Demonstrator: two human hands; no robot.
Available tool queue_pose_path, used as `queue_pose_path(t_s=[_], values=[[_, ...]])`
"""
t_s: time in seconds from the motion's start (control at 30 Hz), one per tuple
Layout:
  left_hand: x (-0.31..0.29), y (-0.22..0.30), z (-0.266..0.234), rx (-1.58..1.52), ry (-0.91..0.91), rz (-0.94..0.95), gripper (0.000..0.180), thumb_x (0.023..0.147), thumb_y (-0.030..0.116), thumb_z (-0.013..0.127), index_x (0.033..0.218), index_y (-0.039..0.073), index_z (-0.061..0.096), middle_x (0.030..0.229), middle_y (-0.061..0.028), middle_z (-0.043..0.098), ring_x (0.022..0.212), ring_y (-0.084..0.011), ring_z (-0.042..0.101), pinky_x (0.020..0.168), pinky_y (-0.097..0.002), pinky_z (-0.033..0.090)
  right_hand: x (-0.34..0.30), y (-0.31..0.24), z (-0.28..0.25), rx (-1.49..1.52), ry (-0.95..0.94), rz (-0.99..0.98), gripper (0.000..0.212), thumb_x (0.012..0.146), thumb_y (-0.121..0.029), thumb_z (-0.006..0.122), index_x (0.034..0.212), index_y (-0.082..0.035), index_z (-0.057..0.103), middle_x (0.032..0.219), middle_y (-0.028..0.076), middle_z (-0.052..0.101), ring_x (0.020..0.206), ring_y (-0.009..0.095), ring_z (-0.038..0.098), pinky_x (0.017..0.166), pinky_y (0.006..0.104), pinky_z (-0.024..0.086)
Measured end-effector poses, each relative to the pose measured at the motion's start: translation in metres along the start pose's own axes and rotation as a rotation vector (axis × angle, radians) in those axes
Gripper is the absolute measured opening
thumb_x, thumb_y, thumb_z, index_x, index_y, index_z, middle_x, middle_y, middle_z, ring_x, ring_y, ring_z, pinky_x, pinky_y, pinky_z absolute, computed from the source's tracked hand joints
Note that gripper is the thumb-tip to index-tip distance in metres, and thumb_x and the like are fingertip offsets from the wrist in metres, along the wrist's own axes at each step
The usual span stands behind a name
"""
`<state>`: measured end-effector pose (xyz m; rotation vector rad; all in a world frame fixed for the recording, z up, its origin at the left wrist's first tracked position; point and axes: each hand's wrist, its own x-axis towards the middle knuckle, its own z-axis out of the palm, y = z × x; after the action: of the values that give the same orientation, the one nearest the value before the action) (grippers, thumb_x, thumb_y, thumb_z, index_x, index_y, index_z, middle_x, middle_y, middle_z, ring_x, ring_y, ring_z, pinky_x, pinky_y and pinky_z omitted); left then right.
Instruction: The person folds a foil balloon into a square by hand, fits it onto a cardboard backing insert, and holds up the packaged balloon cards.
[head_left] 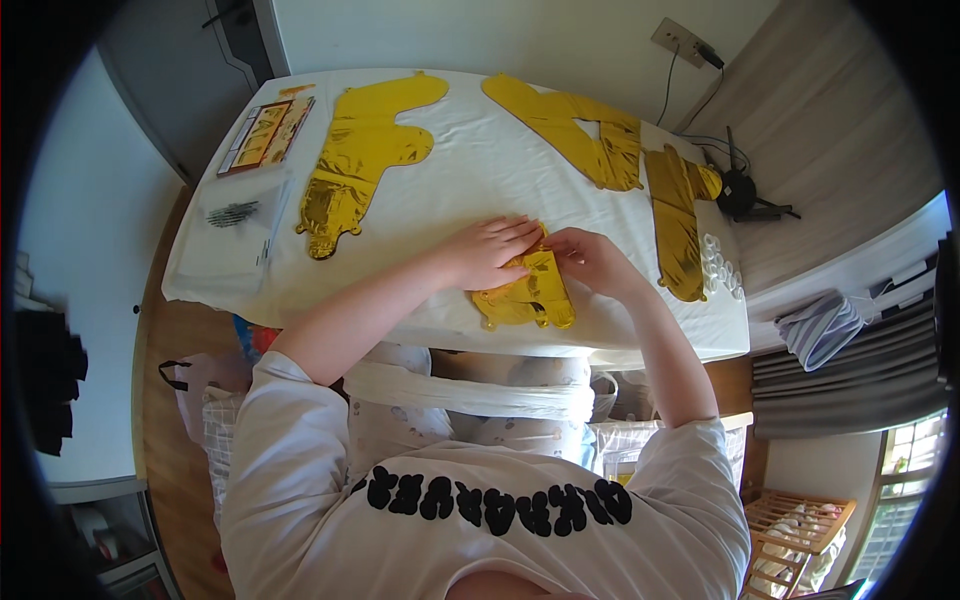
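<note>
One folded gold foil piece [525, 302], glossy and crinkled, lies near the front edge of the white-covered desk [460, 175]. The left hand [490, 255] rests flat on it, fingers outstretched; the right hand [592, 264] pinches its upper edge. Bold black lettering [498, 506] spans the white shirt [430, 560]. Three larger foil shapes [378, 125], with rounded ends, and one clear bag [215, 262] lie around it.

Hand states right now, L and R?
Left hand: open, laid over the folded gold foil.
Right hand: fingers bent at the foil's upper edge; can't tell if gripping.
</note>
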<state>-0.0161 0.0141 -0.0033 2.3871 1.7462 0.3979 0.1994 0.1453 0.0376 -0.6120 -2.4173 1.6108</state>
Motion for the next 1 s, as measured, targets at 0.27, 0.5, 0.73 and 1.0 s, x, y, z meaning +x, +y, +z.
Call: queue_pose_path(t_s=[0.27,0.5,0.73,1.0], values=[[0.001,0.000,0.003,0.020,0.029,0.026,0.069,0.104,0.046,0.049,0.156,0.003,0.036,0.165,-0.0135,0.033,0.154,-0.0266,0.027,0.127,-0.0399,0.018,-0.010,0.005,-0.002,-0.680,0.097,-0.502,0.029,0.082,-0.005,0.076,0.111,-0.006,0.074,0.106,0.010,0.072,0.098,0.030,0.068,0.087,0.0379,0.057],[0.000,0.000,0.003,0.034,0.039,0.026,0.069,0.103,0.045,0.050,0.155,0.001,0.037,0.163,-0.0152,0.034,0.153,-0.0278,0.028,0.127,-0.0404,0.019,0.004,0.010,-0.012,-0.842,0.099,-0.799,0.026,0.078,-0.009,0.078,0.104,-0.010,0.076,0.103,0.004,0.072,0.097,0.024,0.068,0.088,0.0381,0.054],[-0.001,-0.002,0.005,0.077,0.051,0.037,0.067,0.102,0.041,0.052,0.153,0.001,0.039,0.162,-0.0177,0.036,0.152,-0.0297,0.031,0.126,-0.0414,0.022,0.000,0.000,-0.019,-0.933,0.021,-0.738,0.027,0.081,-0.013,0.078,0.108,-0.011,0.076,0.106,0.003,0.074,0.097,0.026,0.068,0.091,0.0403,0.052],[-0.002,0.006,-0.006,0.072,-0.019,0.028,0.079,0.098,0.047,0.057,0.156,0.000,0.032,0.164,-0.0184,0.030,0.154,-0.0314,0.027,0.126,-0.0434,0.020,-0.009,0.004,-0.021,-0.909,-0.002,-0.784,0.024,0.083,-0.015,0.077,0.107,-0.011,0.076,0.113,0.000,0.075,0.108,0.023,0.066,0.098,0.0386,0.050]])
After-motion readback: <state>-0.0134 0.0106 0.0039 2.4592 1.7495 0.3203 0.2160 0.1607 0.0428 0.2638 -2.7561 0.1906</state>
